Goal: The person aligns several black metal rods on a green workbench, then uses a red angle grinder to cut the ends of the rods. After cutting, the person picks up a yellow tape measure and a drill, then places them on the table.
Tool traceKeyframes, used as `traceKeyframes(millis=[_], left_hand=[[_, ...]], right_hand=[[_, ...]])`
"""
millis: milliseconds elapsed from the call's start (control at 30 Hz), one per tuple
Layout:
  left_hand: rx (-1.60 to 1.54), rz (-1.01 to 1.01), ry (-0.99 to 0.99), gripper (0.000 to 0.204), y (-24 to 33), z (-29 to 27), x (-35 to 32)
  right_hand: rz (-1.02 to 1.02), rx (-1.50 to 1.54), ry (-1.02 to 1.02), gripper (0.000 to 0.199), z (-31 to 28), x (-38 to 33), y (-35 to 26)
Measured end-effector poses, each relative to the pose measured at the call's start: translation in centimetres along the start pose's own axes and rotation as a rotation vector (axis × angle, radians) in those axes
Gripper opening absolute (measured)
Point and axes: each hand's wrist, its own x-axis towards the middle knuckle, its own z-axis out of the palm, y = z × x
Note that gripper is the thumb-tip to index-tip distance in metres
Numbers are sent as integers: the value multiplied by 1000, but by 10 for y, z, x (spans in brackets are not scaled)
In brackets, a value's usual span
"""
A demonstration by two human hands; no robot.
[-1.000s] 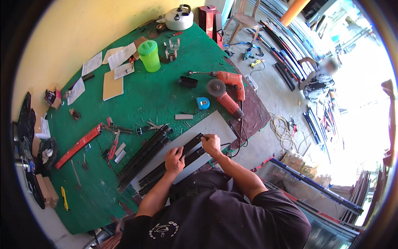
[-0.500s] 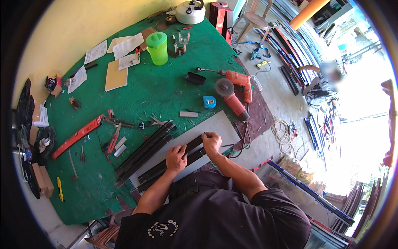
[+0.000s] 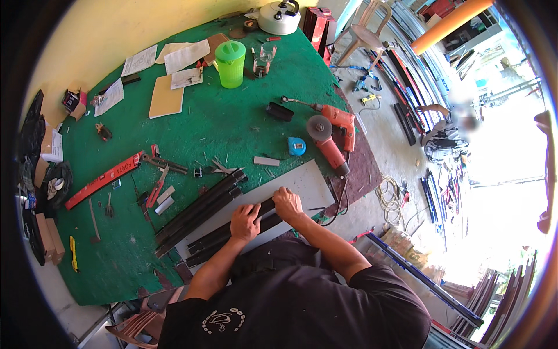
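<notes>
My left hand [image 3: 246, 222] is closed over a long black metal profile [image 3: 267, 207], its fingers bent across the top. Further right, my right hand [image 3: 288, 205] grips the same profile near its far end, which the fingers hide. Alongside it on the near side lies another black profile [image 3: 268, 222]. Both rest slanting on a pale flat board [image 3: 305, 176] at the table's near edge. Just left of my hands, several more black profiles [image 3: 203, 203] lie bundled side by side. A thin dark rod [image 3: 317, 208] lies beyond my right wrist.
On the green table [image 3: 203, 128] lie an angle grinder [image 3: 331, 151], a red drill [image 3: 343, 121], a blue tape measure [image 3: 297, 146], pliers and a red level [image 3: 110, 177]. A green pitcher [image 3: 231, 64] stands farther back. Another person [image 3: 444, 136] crouches on the floor at right.
My right hand has slid a little left along the profile, closer to my left hand, and now covers the profile's end. The whole view has shifted slightly.
</notes>
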Motion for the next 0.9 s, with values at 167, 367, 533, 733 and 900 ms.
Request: traceKeyframes(millis=[167, 367, 533, 733, 900], left_hand=[[24, 4, 9, 55, -1, 1, 0], [22, 18, 30, 53, -2, 3, 1], [14, 6, 26, 55, 0, 0, 1], [3, 17, 26, 54, 2, -2, 4], [-30, 8, 26, 53, 1, -2, 0]], right_hand=[[177, 308, 240, 8, 5, 1, 42], [-390, 305, 207, 3, 9, -15, 11], [252, 343, -52, 23, -34, -34, 53], [255, 524, -45, 47, -22, -36, 86], [242, 622, 209, 31, 12, -25, 60]])
